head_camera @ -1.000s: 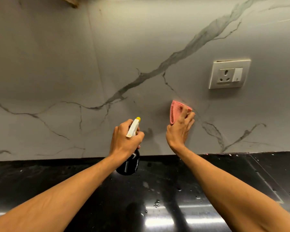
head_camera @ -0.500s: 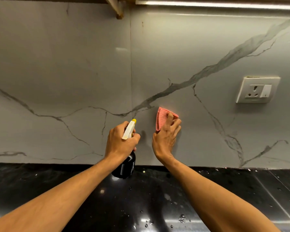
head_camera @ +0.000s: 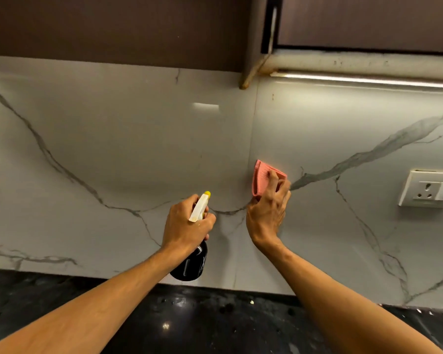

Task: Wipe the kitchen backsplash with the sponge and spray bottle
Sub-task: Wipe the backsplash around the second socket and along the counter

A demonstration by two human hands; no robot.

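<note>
The backsplash is glossy white marble with grey veins. My right hand presses a folded pink sponge flat against it, just right of a vertical tile joint. My left hand grips a spray bottle with a black body and a white trigger head with a yellow nozzle, pointed at the wall. The bottle hangs in the air just above the counter's back edge, left of the sponge.
A white wall socket with a switch sits on the backsplash at the right. Dark wall cabinets with a lit strip light hang overhead. A black stone counter with water drops lies below.
My right hand slid the sponge leftward along the wall, away from the socket and up to the tile joint. My view tilted up, bringing the cabinets in. The bottle stays in my left hand.
</note>
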